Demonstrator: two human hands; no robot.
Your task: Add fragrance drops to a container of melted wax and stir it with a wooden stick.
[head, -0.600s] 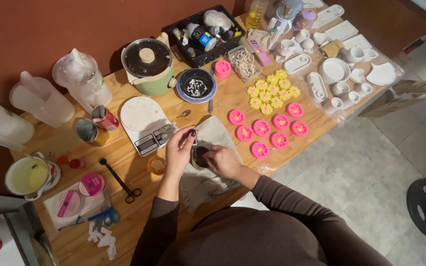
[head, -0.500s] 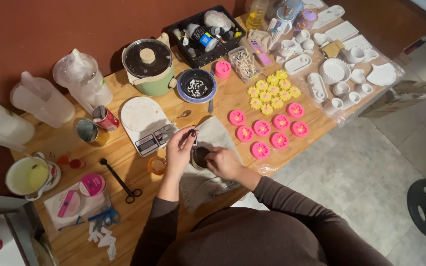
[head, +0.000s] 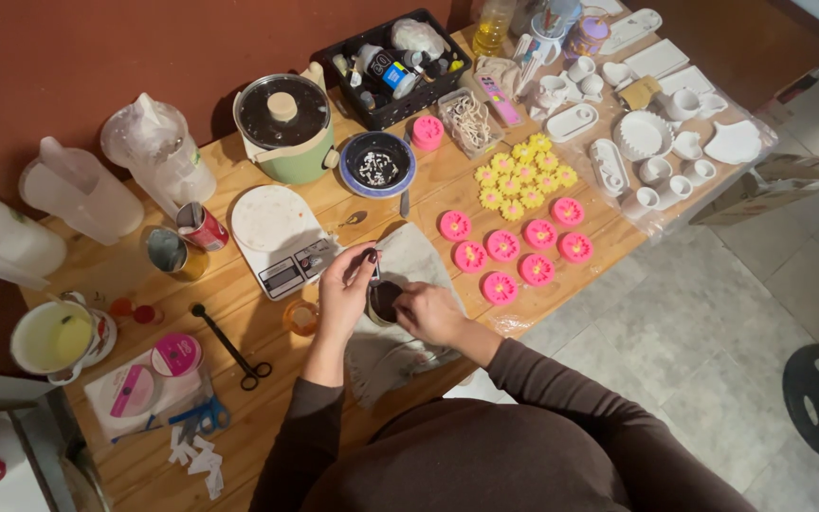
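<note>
Both your hands grip the small dark cup (head: pixel 383 301) just beside the scale (head: pixel 282 237): left hand (head: pixel 345 289) steadying its rim, right hand (head: pixel 428 313) clasping its side over the cloth (head: pixel 409 261).

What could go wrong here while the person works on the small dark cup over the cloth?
1. The left hand and right hand hold the small dark cup above the grey cloth; if it tips, its contents may stain the cloth.
2. The kitchen scale lies close beside the left hand, so a spill could reach it.
3. The small orange jar stands by the left wrist and might be knocked over.
</note>
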